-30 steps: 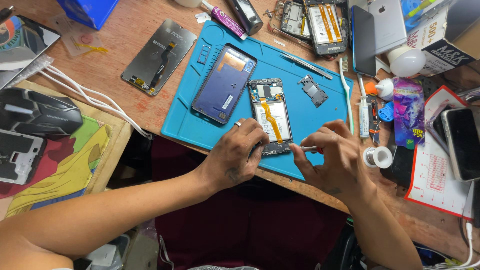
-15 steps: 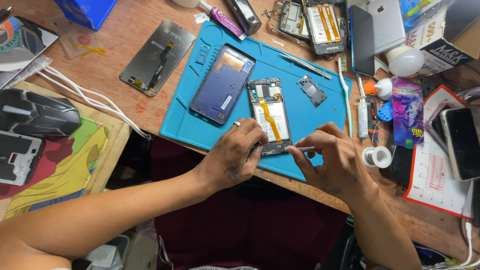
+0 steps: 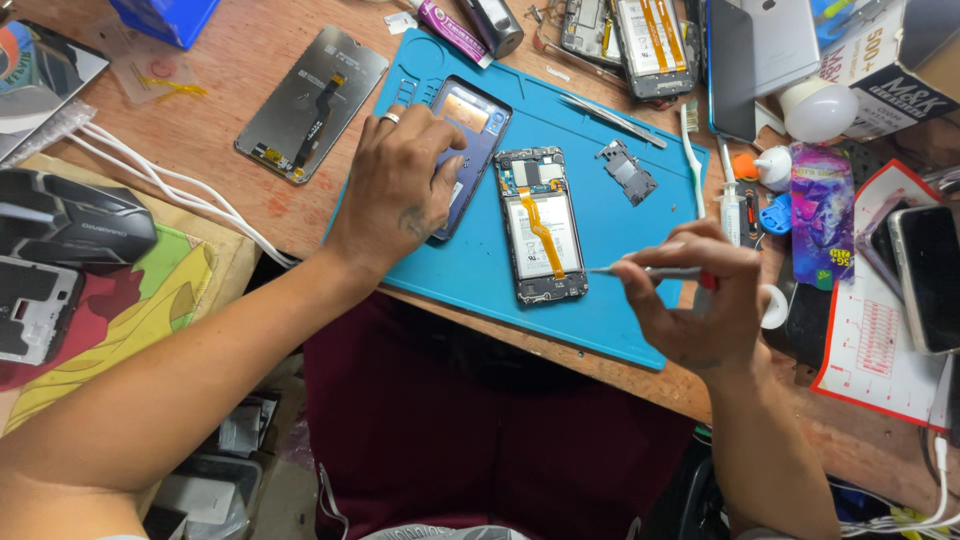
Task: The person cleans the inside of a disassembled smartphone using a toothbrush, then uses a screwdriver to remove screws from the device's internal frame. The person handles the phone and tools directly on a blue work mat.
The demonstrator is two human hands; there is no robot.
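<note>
In the head view, the opened phone (image 3: 541,226) lies flat on the blue mat (image 3: 600,320), its back cover off, so the battery and an orange flex cable are bare. It lies between the two hands, a little nearer to the right one.

I judge that this phone is light and stiff in its frame, but the inside is fragile: the thin cable and the small boards can tear or scratch easily. It is better to hold it by the long side edges of the frame and not to press on the battery or on the cable.

The left hand (image 3: 398,180) rests with spread fingers on the dark blue back cover (image 3: 470,150), which lies just beside the opened phone on its left. The fingers press it flat; they do not close around it.

The right hand (image 3: 695,300) is closed around a thin metal tool (image 3: 640,270), held like a pen. Its tip points toward the lower right edge of the opened phone and is very near it; I cannot tell if it touches.

A loose small plate (image 3: 627,172) and tweezers (image 3: 612,117) lie on the mat, apart from both hands. The mat lies on the wooden bench (image 3: 230,60).
</note>
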